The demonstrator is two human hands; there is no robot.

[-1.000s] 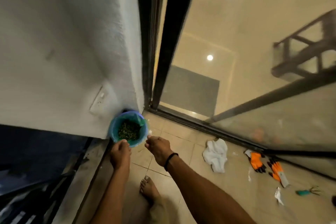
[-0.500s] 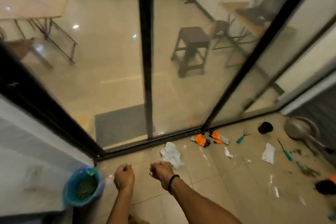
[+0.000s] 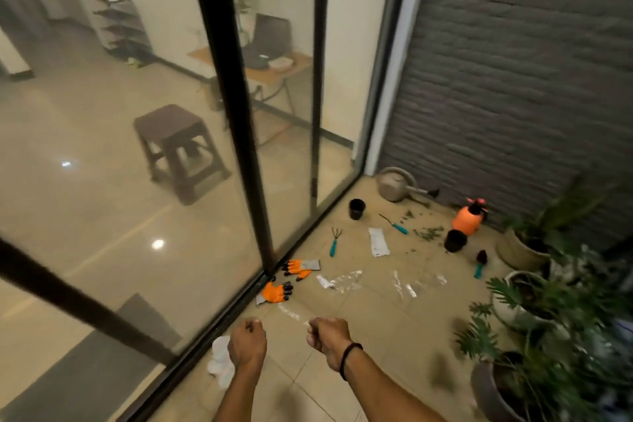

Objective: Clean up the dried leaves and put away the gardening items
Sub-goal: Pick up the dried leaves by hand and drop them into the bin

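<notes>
My left hand (image 3: 247,341) and my right hand (image 3: 325,339) are held out low in front of me as fists, with nothing visible in either. Ahead on the tiled floor lie two orange gloves (image 3: 301,269), a teal hand rake (image 3: 334,243), a teal-handled tool (image 3: 395,225) and a white packet (image 3: 378,242). Dried leaves (image 3: 428,233) are scattered near an orange sprayer (image 3: 466,220). Two black pots (image 3: 357,208) stand on the floor, and a small trowel (image 3: 479,265) lies to the right.
A glass door (image 3: 239,113) runs along the left. A white cloth (image 3: 219,361) lies under my left wrist. Clear plastic scraps (image 3: 412,284) lie mid-floor. A watering can (image 3: 397,183) sits by the grey brick wall. Potted plants (image 3: 548,336) crowd the right side.
The view has swung right, away from the blue bucket of leaves in the corner, which is out of sight. Both hands stay curled in front; the far end of the balcony has come into view.
</notes>
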